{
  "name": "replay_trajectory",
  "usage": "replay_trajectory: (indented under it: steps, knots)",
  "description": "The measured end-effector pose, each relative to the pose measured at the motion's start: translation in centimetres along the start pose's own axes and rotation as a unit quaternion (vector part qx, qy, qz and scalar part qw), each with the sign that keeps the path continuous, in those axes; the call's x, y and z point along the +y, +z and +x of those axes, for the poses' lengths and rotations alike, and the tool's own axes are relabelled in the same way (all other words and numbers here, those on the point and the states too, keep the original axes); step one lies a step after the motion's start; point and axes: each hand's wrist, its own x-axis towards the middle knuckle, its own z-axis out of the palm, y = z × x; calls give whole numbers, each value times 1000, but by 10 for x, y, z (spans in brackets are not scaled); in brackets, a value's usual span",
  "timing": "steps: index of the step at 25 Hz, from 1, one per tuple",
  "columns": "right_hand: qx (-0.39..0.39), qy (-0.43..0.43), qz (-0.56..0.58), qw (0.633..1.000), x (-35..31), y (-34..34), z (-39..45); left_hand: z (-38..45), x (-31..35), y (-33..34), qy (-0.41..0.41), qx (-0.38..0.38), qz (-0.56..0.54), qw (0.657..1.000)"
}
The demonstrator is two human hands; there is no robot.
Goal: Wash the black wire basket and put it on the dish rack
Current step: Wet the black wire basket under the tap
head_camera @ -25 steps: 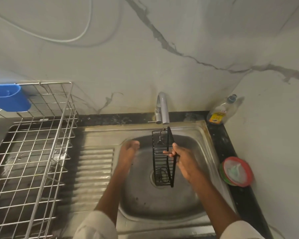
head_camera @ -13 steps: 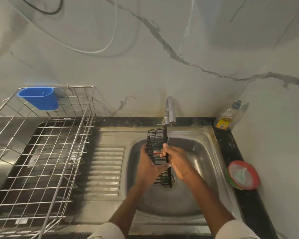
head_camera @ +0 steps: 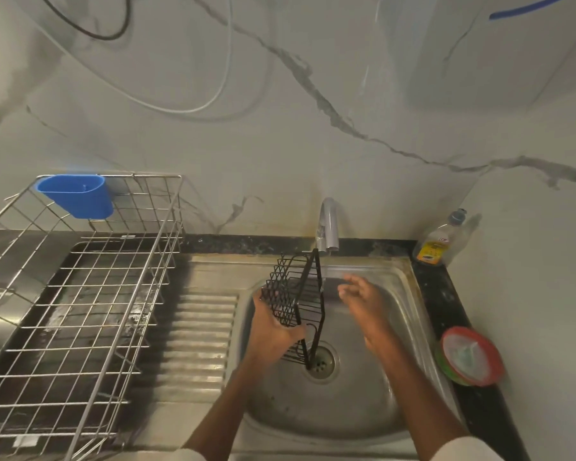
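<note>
The black wire basket (head_camera: 293,294) stands on end over the steel sink (head_camera: 396,327), its top just under the tap (head_camera: 328,224). My left hand (head_camera: 273,327) grips its lower left side from beneath. To the basket's right my right hand (head_camera: 363,297) hovers free with fingers spread, blurred, touching nothing. Water runs from the tap down the basket's back edge. The silver wire dish rack (head_camera: 90,311) stands on the left, with nothing on its grid.
A blue plastic cup (head_camera: 77,196) hangs on the rack's back rim. A dish soap bottle (head_camera: 441,241) stands in the right corner, and a red-rimmed tub (head_camera: 469,356) sits on the black counter edge. The ribbed drainboard (head_camera: 200,337) lies between rack and sink.
My left hand took hold of the basket; my right hand let go and moved off to the right. The view tilted upward.
</note>
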Motion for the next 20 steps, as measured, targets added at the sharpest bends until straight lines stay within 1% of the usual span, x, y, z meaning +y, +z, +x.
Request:
replay_trajectory:
  steps: [1,2,4,5,6,7,11,14,16,17,18,20]
  knots:
    - [-3,-3,-34,999,-3,0,12,1,-2,-6,-10,-9,-7,1000]
    - [-33,-7,-58,998,-8,3,24,2,-1,-11,-14,-18,-13,1000]
    - [-129,-6,-88,988,-20,13,40,8,0,-17,-10,-30,-9,999]
    - [-160,-4,-101,982,-23,19,47,11,-1,-20,-12,-36,-10,999]
    - [-164,-10,-112,980,-25,24,51,15,0,-23,-12,-43,-16,999]
    - [-143,-22,-122,982,-23,28,54,18,0,-25,-13,-52,-22,998]
    - [26,-63,-131,989,-11,24,56,33,14,-34,-2,-85,-23,996]
    - [82,-83,-126,985,6,9,46,45,33,-34,7,-125,-14,992]
    - [104,-79,-99,986,11,-5,38,54,47,-31,2,-164,6,986]
    - [101,-69,-88,989,13,-13,36,57,53,-28,5,-181,20,983]
    - [83,-57,-81,992,16,-20,36,62,52,-24,5,-194,26,981]
    - [17,-43,-82,996,19,-29,36,66,53,-19,-2,-204,17,979]
